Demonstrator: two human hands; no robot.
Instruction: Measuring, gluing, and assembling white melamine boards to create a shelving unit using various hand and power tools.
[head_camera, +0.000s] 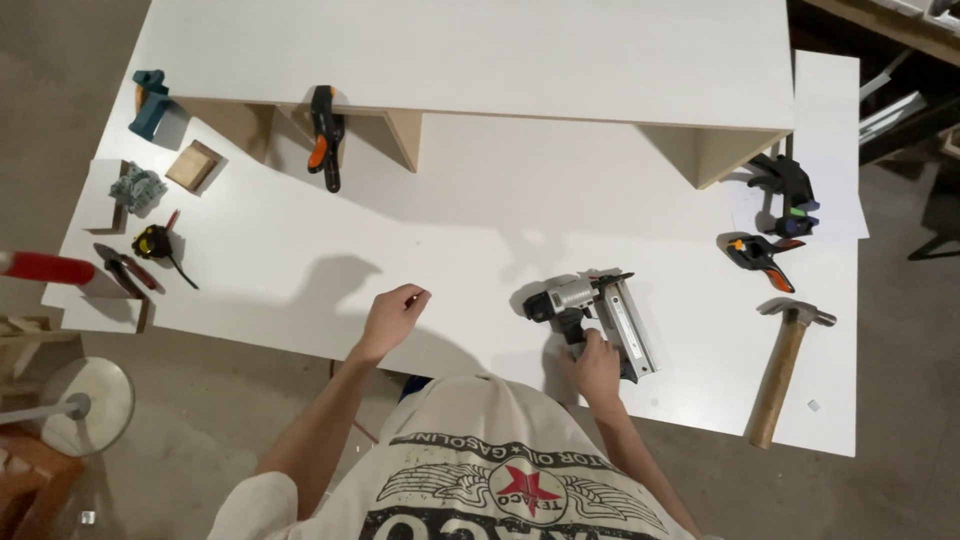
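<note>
The nail gun (598, 315) at lower centre is gripped by the right hand (597, 366); the left hand (393, 315) is held loosely curled, empty, above the white table (480, 220).

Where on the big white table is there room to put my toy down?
The widest bare patch is mid-table, between the left hand, the nail gun under the right hand, and the orange-handled clamp. Another lies between nail gun and hammer. The left edge is crowded by the tape measure and pliers; the right corner by clamps.

Grey-black nail gun (600, 312) flat on table (near edge)
</note>
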